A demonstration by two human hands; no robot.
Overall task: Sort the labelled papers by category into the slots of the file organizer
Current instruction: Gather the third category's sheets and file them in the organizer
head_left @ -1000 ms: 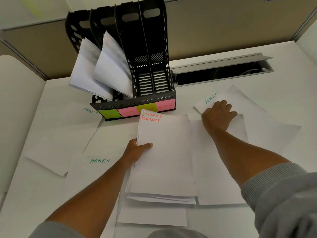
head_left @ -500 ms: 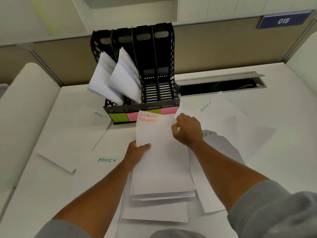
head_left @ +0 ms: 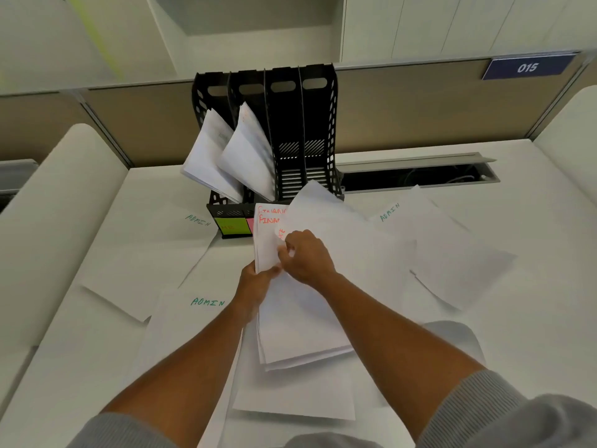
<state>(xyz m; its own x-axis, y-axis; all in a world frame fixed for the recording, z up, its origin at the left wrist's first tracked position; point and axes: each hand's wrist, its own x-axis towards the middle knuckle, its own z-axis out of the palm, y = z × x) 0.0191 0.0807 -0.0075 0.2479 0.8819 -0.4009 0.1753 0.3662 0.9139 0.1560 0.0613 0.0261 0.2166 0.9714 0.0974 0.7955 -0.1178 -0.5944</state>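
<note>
Left hand [head_left: 255, 282]: gripped the finance stack [head_left: 290, 318] — left edge.
Right hand [head_left: 307, 257]: pinched a loose sheet [head_left: 339, 231] — beside the stack's top.

Soft, even overhead light; the white counter [head_left: 97, 350] reads bright, nearly washed out. Shadows are faint. Wide-angle bending curves the edges, and the lifted sheet [head_left: 339, 227] is motion-blurred.
</note>
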